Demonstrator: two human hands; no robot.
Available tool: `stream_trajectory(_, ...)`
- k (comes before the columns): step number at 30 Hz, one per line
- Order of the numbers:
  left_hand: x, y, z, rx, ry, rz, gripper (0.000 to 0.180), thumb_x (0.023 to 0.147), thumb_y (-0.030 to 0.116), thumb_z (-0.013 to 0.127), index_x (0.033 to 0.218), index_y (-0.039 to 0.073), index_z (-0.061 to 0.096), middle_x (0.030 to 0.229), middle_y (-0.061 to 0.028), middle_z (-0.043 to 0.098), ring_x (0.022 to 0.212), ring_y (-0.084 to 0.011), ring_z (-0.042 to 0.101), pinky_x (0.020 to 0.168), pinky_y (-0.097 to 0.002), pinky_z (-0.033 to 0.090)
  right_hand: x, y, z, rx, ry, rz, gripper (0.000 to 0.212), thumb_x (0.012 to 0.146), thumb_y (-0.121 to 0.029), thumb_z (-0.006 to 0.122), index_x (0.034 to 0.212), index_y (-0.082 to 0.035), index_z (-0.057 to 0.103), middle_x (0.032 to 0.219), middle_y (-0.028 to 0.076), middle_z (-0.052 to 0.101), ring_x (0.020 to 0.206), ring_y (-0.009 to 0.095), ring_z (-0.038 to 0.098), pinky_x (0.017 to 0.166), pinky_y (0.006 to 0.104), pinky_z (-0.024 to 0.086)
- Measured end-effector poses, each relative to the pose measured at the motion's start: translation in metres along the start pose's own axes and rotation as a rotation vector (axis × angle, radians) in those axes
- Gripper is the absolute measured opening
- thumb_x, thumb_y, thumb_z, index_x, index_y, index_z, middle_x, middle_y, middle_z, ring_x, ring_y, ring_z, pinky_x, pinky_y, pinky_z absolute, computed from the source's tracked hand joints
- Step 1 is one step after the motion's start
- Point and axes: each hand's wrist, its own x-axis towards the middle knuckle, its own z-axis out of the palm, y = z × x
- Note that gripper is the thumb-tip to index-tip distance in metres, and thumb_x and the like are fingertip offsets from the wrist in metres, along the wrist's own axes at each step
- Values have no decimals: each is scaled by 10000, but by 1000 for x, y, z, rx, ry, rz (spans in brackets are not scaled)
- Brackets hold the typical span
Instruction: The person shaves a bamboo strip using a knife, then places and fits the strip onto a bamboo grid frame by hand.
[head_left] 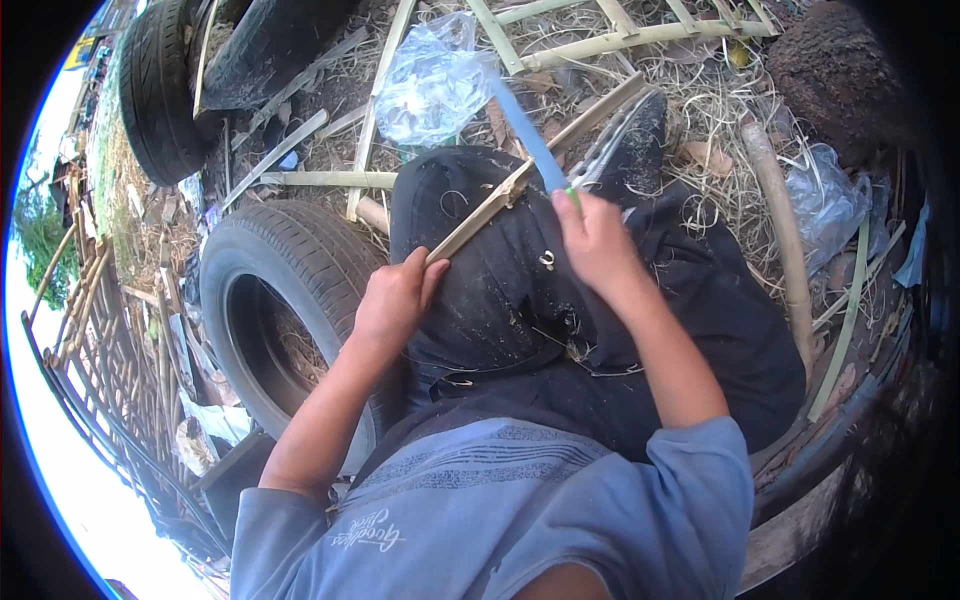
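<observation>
My left hand (392, 300) is closed round the near end of a split bamboo strip (480, 217). The strip slants up and to the right across my thigh, with a rough, raised knot partway along it. In my right hand (598, 240) is a knife with a long bluish blade (528, 133); a bit of its green handle shows at my thumb. The blade points up and to the left and crosses over the strip just beyond the knot. Whether the edge touches the bamboo I cannot tell. Pale shavings are scattered on my dark trousers (470, 300).
A tyre (290, 240) lies against my left side, with more tyres (160, 90) at the far left. Clear plastic bags (425, 85) rest ahead and at right. Bamboo strips (640, 38) and curled shavings cover the ground. A thick pole (780, 220) lies by my right knee.
</observation>
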Motion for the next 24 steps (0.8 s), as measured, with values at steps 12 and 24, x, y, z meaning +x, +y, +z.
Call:
stream_trajectory(12, 0, 3, 0, 17, 1, -24, 274, 953, 256, 564, 844, 8, 527, 664, -261, 558, 684, -460, 577, 573, -506, 432, -5, 3, 0, 35, -73, 14, 451, 997, -339, 434, 793, 32, 591, 697, 252, 606, 753, 429, 637, 633, 465, 468)
stream_trajectory(24, -1, 2, 3, 14, 21, -1, 309, 952, 310, 550, 841, 25, 508, 652, -241, 582, 656, -456, 584, 571, -525, 455, 14, 12, -19, 2, 68, 130, 411, 983, -346, 451, 844, 5, 613, 707, 260, 611, 755, 457, 616, 623, 488, 477)
